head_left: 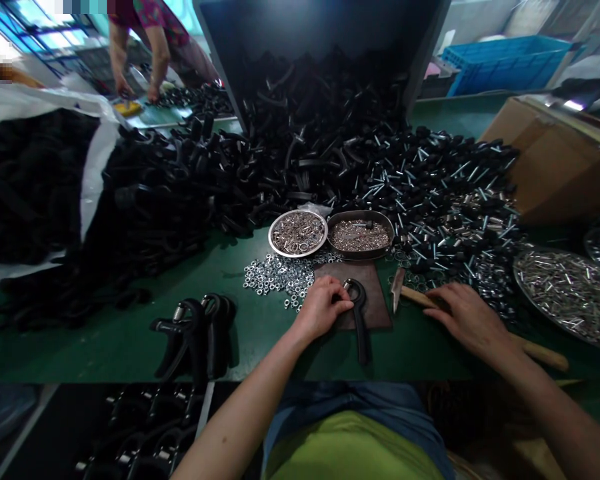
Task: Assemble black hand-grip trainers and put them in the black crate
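Note:
My left hand [325, 305] pinches the ringed upper end of a black handle [361, 333], where a small metal piece shows. The handle lies on a flat brown plate [377, 303] on the green table. To the right, my right hand [467, 317] is closed around the wooden shaft of a hammer [413, 295], its metal head pointing towards the plate. Loose nuts [275, 277] are spread left of the plate. Just behind it stand a round metal dish [299, 233] of small metal parts and an oval dish [360, 237] of tiny pins.
Assembled black hand grips [195, 337] stand at the front left. Black handles [300, 160] pile up at the back, with black-headed bolts [430, 180] to their right. A big tray [570, 293] of metal pins and a cardboard box [555, 160] stand right. Another person [153, 47] works behind.

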Tool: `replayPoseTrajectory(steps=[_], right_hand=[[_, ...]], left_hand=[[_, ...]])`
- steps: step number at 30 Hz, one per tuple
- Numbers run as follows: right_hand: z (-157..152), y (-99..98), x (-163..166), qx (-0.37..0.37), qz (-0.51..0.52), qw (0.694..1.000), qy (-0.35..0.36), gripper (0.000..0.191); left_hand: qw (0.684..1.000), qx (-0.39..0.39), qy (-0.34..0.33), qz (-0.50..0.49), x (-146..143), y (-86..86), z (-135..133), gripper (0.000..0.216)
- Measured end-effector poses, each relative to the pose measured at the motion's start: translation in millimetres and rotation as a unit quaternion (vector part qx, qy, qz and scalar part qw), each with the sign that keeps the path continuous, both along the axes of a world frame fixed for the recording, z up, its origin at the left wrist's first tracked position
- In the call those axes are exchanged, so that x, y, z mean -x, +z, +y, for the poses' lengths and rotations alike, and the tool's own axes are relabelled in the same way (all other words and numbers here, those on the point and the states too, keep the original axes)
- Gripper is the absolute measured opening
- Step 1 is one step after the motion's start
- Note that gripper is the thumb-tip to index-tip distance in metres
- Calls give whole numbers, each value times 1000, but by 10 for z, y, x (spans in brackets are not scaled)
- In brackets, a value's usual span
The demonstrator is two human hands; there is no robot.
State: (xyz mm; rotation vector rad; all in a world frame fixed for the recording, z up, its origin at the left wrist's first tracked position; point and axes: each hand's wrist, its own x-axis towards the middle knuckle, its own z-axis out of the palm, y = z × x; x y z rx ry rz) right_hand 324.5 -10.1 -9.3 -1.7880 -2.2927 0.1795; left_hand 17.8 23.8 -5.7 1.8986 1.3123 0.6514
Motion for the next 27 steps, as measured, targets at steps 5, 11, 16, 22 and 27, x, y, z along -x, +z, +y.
replayPoseTrajectory(steps=[5, 11, 16, 22, 27], right_hand=[[-103, -111, -78, -15, -57, 998, -27, 24], [-145, 89, 64, -1, -39, 997, -72, 27], [-165, 269, 330, 57, 113, 990, -54, 34], [-132, 637, 731, 62, 222, 973, 2, 39], [-142, 687, 865, -28, 242, 970, -17, 46]], left_hand=[[997, 70, 30, -24, -17, -24, 78, 10], [999, 24, 44, 22, 5, -16, -11, 24], [979, -141, 101, 105, 27, 23, -346, 45], [937, -170, 28, 303, -34, 79, -628, 43], [917, -133, -21, 375, -93, 78, -636, 56]])
